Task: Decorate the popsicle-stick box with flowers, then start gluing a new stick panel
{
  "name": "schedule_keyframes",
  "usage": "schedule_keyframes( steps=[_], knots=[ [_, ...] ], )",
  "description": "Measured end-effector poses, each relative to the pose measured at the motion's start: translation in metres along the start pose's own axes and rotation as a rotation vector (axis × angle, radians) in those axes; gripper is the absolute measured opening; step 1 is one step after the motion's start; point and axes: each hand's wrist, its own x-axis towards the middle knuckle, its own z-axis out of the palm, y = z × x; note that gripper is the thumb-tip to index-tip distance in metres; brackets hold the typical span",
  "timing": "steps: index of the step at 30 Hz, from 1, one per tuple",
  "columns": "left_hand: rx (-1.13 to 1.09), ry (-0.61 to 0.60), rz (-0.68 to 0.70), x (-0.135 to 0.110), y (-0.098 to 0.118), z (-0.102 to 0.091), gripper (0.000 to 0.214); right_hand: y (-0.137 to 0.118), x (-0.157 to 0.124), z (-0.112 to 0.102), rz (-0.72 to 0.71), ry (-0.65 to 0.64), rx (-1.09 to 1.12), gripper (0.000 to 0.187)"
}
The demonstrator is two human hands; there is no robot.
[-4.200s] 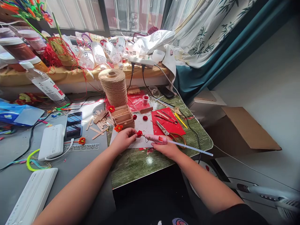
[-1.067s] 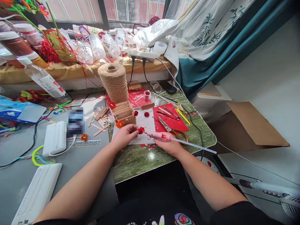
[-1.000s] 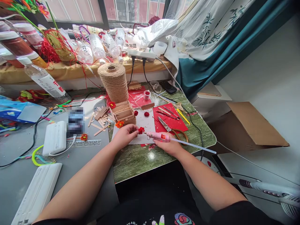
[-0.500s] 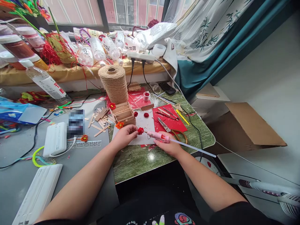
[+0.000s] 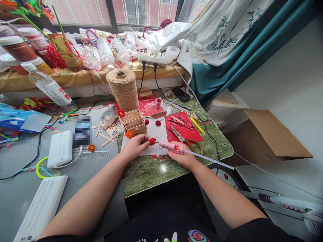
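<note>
While your left hand [image 5: 134, 148] pinches the red flower [image 5: 152, 141] over the white sheet [image 5: 160, 133], your right hand [image 5: 183, 157] wraps the pink glue gun [image 5: 171, 147], its long axis running leftward to that flower between your hands; whether the nozzle [image 5: 157, 142] touches it is hard to tell.

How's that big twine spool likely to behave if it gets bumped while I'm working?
The twine spool stands tall on end, so a high push might tip it. Its round sides suggest it could then roll. The thick, tight winding looks firm and probably fairly heavy.
</note>
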Motion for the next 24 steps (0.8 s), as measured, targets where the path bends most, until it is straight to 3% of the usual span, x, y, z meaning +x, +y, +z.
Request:
schedule_keyframes(
  steps=[8,24],
  knots=[
    [-0.014,-0.005,0.006,-0.0001,0.0022,-0.0011,0.024,0.0015,0.0008,0.0005,0.024,-0.012,0.068,0.039],
    [-0.036,0.0,0.028,0.0006,-0.002,0.0007,0.025,0.0063,0.0019,0.004,0.073,-0.018,0.146,0.043]
  ],
)
